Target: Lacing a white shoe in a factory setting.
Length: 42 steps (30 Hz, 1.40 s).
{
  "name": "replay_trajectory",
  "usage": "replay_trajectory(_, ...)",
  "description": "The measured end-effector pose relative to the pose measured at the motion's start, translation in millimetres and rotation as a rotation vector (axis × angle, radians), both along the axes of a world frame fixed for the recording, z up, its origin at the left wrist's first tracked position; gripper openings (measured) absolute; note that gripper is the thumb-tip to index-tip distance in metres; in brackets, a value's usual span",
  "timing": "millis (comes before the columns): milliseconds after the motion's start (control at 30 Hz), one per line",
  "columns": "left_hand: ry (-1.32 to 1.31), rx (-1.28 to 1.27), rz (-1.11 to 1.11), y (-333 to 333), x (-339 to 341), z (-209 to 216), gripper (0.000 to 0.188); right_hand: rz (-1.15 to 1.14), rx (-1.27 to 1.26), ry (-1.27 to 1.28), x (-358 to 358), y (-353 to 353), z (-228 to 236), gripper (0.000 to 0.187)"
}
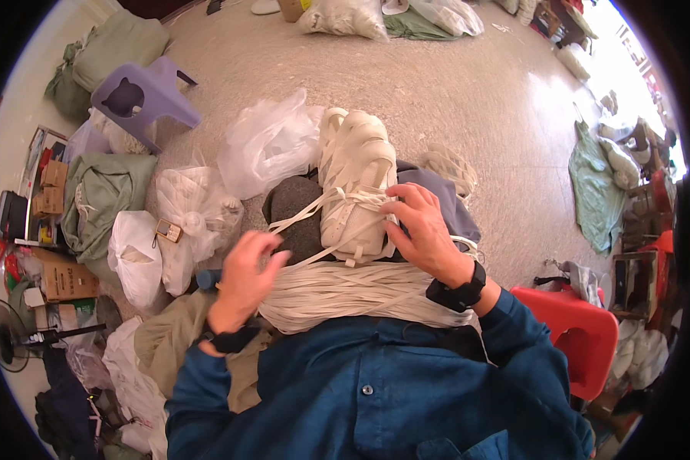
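Observation:
A stack of cream shoe uppers (358, 161) lies in front of me, nested one in another. A flat cream shoelace (308, 212) is threaded through the nearest upper, with its loose length stretching left. My right hand (422, 231) has bent fingers against that upper's right side, apparently gripping the lace there. To the left, my left hand (247, 274) hovers near the lace's loose end, thumb and fingers apart and slightly blurred. Across my lap lies a thick bundle of cream laces (353, 295). Dark grey fabric (295, 218) sits under and left of the stack.
A clear plastic bag (272, 142) lies beyond my left hand. Filled white bags (195, 203) and a purple stool (142, 96) stand left. A red stool (575, 333) is close on my right. More uppers (448, 169) rest right of the stack.

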<state>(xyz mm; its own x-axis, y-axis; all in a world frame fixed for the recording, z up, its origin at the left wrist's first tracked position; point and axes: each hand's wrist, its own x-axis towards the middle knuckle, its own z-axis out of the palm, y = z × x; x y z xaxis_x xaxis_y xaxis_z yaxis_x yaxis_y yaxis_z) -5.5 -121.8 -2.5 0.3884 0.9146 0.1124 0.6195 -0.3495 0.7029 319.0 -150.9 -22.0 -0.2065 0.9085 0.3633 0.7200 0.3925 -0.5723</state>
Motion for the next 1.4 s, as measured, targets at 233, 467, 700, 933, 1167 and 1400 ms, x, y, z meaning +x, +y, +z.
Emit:
replay_trajectory(233,-0.130,0.197,-0.106,29.4,99.4,-34.6,0.041,0.070,0.004,-0.142,-19.6,18.3,-5.2,0.038)
replay_trajectory(467,-0.045,0.326,-0.020,31.9,113.1,-56.0,0.034,0.031,0.025,-0.198,-29.3,23.8,-4.6,0.036)
replay_trajectory(700,-0.163,0.217,0.034,33.8,112.8,-53.7,0.021,-0.035,0.049,-0.083,-36.7,26.9,-18.5,0.025)
replay_trajectory(933,-0.326,-0.036,0.095,39.7,110.4,-57.5,0.012,-0.056,0.078,-0.280,-44.6,32.5,-13.9,0.025)
replay_trajectory(1167,-0.337,0.014,0.083,39.8,110.7,-60.6,0.013,-0.010,0.185,-0.445,-46.5,48.3,-22.6,0.021)
replay_trajectory(1400,-0.342,0.016,0.055,32.7,102.7,-53.3,0.010,-0.030,-0.048,-0.351,32.8,-1.5,5.4,0.013)
